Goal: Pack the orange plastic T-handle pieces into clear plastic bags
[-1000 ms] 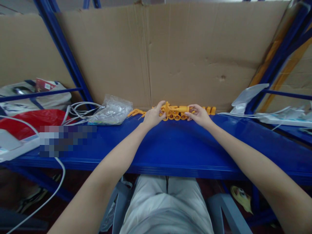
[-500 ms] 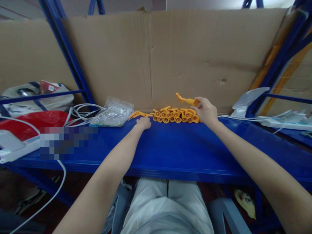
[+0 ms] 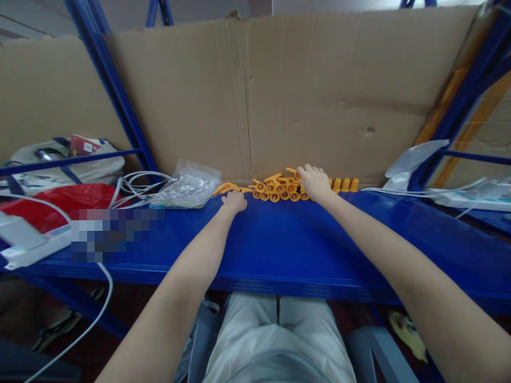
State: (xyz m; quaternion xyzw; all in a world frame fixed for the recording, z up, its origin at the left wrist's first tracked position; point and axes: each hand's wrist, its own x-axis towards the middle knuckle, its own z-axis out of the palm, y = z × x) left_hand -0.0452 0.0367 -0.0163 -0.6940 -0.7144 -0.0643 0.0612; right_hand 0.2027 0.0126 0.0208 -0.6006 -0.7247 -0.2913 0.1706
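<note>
My right hand (image 3: 315, 182) is closed around an orange plastic piece (image 3: 293, 171) over the top of a stack. Only its thin end shows, pointing left; my fingers hide the rest. Below it, a stack of similar orange pieces (image 3: 274, 197) lies on the blue shelf, hollow cup ends facing me. Past my right wrist, several orange cup-shaped parts (image 3: 345, 185) stand in a row. My left hand (image 3: 235, 201) rests on the shelf with fingers a little apart, beside thin orange pieces (image 3: 227, 186) left of the stack.
The blue shelf (image 3: 275, 250) runs against a cardboard panel (image 3: 319, 96). On the left are a clear plastic bag (image 3: 189, 186), white cables (image 3: 128, 186), a red bag (image 3: 91, 197) and a white power strip (image 3: 40, 247). Another white power strip (image 3: 471, 199) lies at the right.
My right hand has moved left and down onto the stack with the orange piece, uncovering the row of cup-shaped parts. My left hand stays nearly in place.
</note>
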